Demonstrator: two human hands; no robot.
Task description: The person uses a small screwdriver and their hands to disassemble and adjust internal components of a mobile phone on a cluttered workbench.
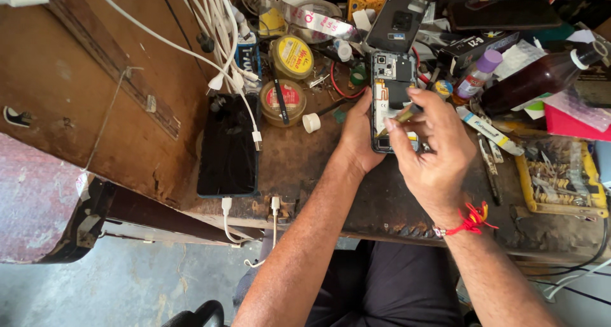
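Gripping opened phone (389, 85) w/ left hand (359, 133), right hand (433, 149) fingertips atop

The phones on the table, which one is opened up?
The phone held under the hands, its insides showing. The other phone, further left, lies closed with a dark screen.

A black phone (228, 145) lies beside two tins (287, 78).

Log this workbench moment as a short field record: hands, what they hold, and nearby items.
left hand: steadies the opened phone from its left side
right hand: holds a slim tool over the phone's exposed inside
opened phone: back cover off, lying on the wooden bench
second phone: dark screen up, left of the hands
round tins: two, behind the second phone
brown bottle: lying at right
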